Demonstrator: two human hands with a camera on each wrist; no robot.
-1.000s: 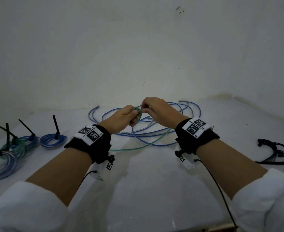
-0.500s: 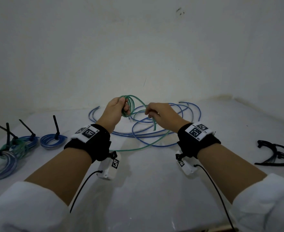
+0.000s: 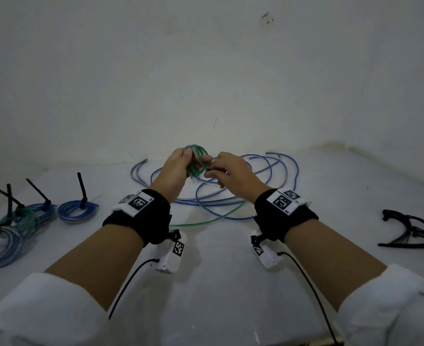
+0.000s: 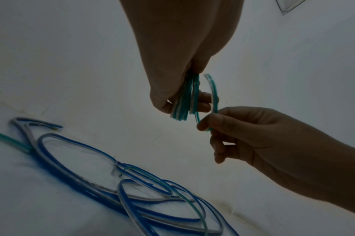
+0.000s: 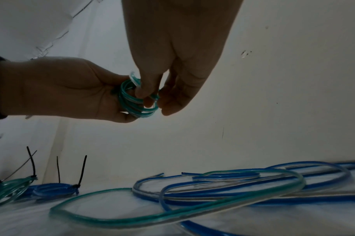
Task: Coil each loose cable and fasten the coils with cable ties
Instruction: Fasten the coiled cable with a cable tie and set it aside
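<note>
My left hand (image 3: 181, 161) grips a small green cable coil (image 3: 196, 163) of several turns, held above the table. In the left wrist view the coil (image 4: 185, 102) shows between its fingers. My right hand (image 3: 221, 169) pinches the coil's last loose turn (image 4: 211, 95) between thumb and forefinger, close beside the left hand. In the right wrist view the same green coil (image 5: 136, 99) sits in the left palm with my right fingers (image 5: 146, 94) on it. Another green cable (image 5: 172, 212) lies loose on the table (image 3: 218, 283) below.
Loose blue cables (image 3: 243, 193) sprawl on the table behind the hands. Several tied coils (image 3: 77, 211) with upright black cable ties (image 3: 82, 188) lie at the left. Black cable ties (image 3: 410, 233) lie at the right. A white wall stands close behind.
Both hands rose and came together. The trailing green end that hung from my right hand has been wound up into the coil.
</note>
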